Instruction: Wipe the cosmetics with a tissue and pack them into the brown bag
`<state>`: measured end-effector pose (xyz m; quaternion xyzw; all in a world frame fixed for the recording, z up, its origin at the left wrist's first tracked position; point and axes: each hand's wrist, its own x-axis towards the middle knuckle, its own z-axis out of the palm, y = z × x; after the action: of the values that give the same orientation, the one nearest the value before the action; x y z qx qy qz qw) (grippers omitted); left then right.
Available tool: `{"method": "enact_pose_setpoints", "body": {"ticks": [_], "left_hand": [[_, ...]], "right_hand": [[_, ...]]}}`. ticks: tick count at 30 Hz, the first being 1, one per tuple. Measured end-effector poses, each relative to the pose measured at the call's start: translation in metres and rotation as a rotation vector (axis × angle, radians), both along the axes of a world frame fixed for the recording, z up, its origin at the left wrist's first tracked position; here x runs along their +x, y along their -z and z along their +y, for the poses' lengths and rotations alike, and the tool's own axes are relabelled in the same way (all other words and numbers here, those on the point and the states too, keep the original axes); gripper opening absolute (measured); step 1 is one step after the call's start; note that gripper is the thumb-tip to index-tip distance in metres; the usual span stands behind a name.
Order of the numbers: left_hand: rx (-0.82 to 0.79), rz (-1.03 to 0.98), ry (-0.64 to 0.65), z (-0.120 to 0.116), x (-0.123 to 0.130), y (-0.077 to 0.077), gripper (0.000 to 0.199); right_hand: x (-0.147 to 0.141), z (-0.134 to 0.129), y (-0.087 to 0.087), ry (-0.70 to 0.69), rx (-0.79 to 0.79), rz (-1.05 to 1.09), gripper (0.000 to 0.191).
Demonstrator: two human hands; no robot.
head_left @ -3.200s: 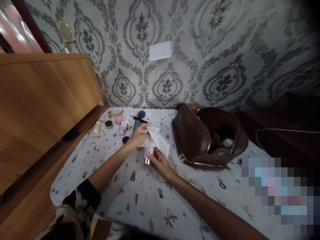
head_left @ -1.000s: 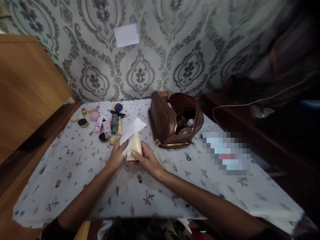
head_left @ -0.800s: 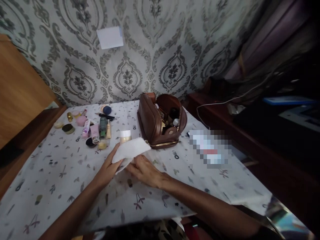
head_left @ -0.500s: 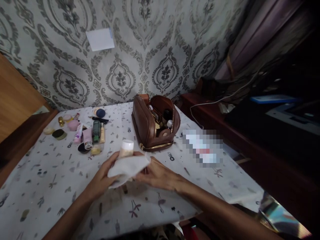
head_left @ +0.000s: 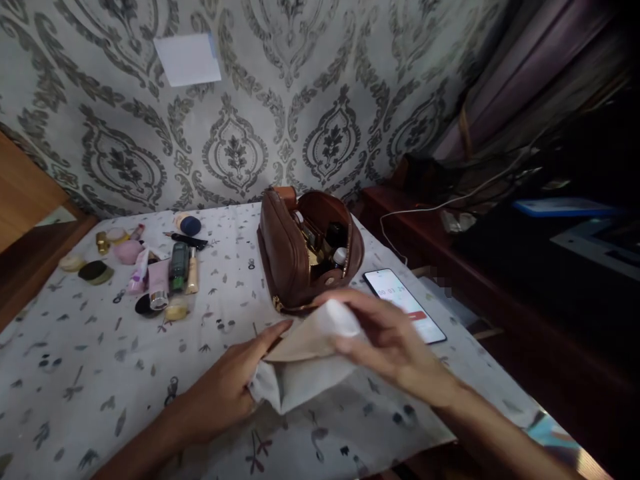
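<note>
In front of the brown bag, my right hand [head_left: 395, 343] grips a beige cosmetic tube [head_left: 295, 341] by its white cap end [head_left: 340, 319]. The tube lies tilted, cap to the right. My left hand [head_left: 227, 380] is closed on a white tissue [head_left: 313, 383] spread under and along the tube. The left fingers are partly hidden behind the tissue, and the tube's far left end is tucked into that hand. Just behind my hands stands the open brown leather makeup bag [head_left: 285, 253], with bottles and other cosmetics inside.
Several cosmetics lie at the left, among them a pink tube [head_left: 159, 280], a green bottle [head_left: 179, 263], a pink sponge [head_left: 127, 251] and a dark round jar [head_left: 96, 272]. A phone [head_left: 430, 327] showing a timer lies on the right. The patterned tablecloth [head_left: 135, 373] meets the papered wall.
The tube has gone from upright to tilted, its cap now to the right. My right hand has moved from the tissue onto the cap end. The tissue has opened out below it.
</note>
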<state>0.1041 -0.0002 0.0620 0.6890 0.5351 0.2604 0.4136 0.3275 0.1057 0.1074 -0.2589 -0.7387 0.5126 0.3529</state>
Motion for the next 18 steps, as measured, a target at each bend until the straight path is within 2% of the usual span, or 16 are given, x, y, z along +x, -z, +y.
{"method": "enact_pose_setpoints", "body": {"ticks": [3, 5, 7, 10, 13, 18], "left_hand": [[0.002, -0.002, 0.026, 0.017, 0.007, -0.002, 0.087], [-0.011, -0.028, 0.067, 0.032, 0.018, -0.004, 0.095], [-0.020, -0.062, 0.081, 0.047, 0.031, -0.003, 0.102], [0.001, -0.120, 0.021, 0.063, 0.044, 0.003, 0.107], [0.026, -0.179, -0.018, 0.069, 0.044, 0.013, 0.104], [0.045, -0.231, -0.006, 0.070, 0.033, 0.031, 0.074]], "right_hand": [[0.015, 0.018, -0.023, 0.320, 0.005, 0.239, 0.024], [0.019, 0.032, -0.033, 0.477, 0.099, 0.368, 0.022], [0.019, 0.045, -0.038, 0.565, 0.238, 0.374, 0.022], [0.016, 0.059, -0.036, 0.601, 0.401, 0.173, 0.027], [0.013, 0.068, -0.033, 0.573, 0.492, -0.010, 0.029], [0.018, 0.084, -0.037, 0.557, 0.461, -0.082, 0.033]]}}
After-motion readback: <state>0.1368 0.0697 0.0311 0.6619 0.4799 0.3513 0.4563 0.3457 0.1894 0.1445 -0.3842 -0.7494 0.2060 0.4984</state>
